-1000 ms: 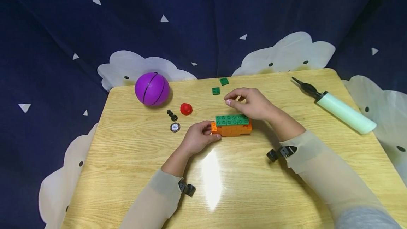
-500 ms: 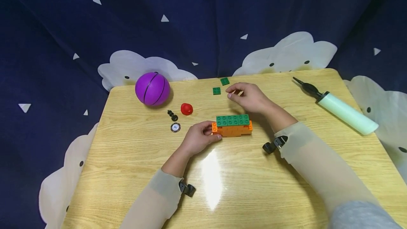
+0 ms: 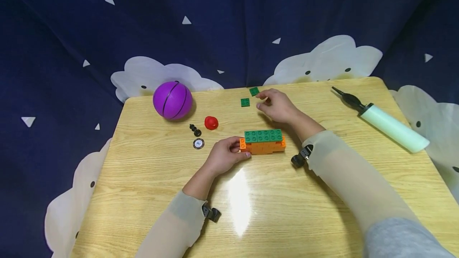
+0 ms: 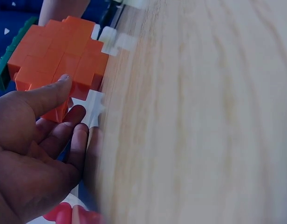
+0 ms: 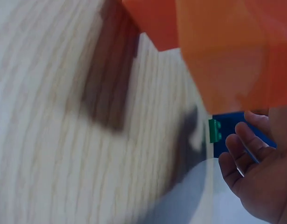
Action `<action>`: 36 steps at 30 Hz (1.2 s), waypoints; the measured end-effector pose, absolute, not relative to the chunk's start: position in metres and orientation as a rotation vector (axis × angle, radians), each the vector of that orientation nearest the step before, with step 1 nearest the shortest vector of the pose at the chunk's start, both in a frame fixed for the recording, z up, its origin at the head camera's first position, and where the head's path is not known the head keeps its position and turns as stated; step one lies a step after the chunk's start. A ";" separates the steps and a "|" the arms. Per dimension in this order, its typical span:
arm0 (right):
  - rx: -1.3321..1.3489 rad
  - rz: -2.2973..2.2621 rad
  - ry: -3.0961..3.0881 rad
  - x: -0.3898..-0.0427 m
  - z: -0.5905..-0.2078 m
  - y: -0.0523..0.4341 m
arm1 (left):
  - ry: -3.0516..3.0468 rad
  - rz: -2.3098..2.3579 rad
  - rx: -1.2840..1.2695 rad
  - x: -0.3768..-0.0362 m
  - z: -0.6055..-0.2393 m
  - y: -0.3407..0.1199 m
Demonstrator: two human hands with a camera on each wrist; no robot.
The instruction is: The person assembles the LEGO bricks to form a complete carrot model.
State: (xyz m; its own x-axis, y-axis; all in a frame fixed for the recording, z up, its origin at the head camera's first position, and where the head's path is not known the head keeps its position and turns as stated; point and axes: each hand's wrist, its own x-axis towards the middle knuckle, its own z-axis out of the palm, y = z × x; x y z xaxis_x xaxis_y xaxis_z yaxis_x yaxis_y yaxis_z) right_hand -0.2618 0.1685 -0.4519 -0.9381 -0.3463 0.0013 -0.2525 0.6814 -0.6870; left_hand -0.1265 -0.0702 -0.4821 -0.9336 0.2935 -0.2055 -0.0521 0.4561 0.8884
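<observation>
Left hand [image 3: 225, 155] holds the left end of the brick block [image 3: 264, 141]: thumb along the near face, fingers curled round the end. The left wrist view confirms it, with the thumb tip on the orange side [image 4: 59, 56] and the other fingers tucked under or behind, partly out of sight. The block is near the desk [image 3: 322, 218] centre, orange bricks below and a green row on top. The exact count of layers is hard to read from the head view.

Right hand [image 3: 277, 106] is beyond the block, near the far edge of the desk, fingers loosely bent and not closed on anything I can see. Its fingertips are just beside 2 loose green plates: one [image 3: 254, 91] touching or nearly touching the fingers, cannot tell which, the other [image 3: 245, 102] slightly left and apart. In the right wrist view only 1 green plate [image 5: 214, 130] shows, edge-on and small, next to the fingers [image 5: 239, 154]. The rest of that frame is blurred orange brick and desk grain.

Elsewhere on the desk:
- purple ball [image 3: 172, 100] at the far left corner
- red cap-like piece [image 3: 211, 122], shape unclear
- small black part [image 3: 195, 130] and a round disc [image 3: 198, 143] just below it, both too small to identify
- pale green pump [image 3: 385, 124] with black nozzle at far right, well apart from both hands

Both sleeves carry a black clip-like camera mount at the wrist. The right forearm is cut off by the frame's lower edge.
</observation>
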 end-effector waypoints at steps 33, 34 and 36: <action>-0.482 -0.766 2.810 -0.299 -0.471 0.161 | 2.357 1.501 0.188 -0.127 -0.482 -0.072; -0.483 -0.757 2.811 -0.300 -0.471 0.161 | 2.353 1.505 0.189 -0.127 -0.482 -0.072; -0.489 -0.732 2.811 -0.300 -0.472 0.160 | 2.347 1.509 0.189 -0.127 -0.483 -0.072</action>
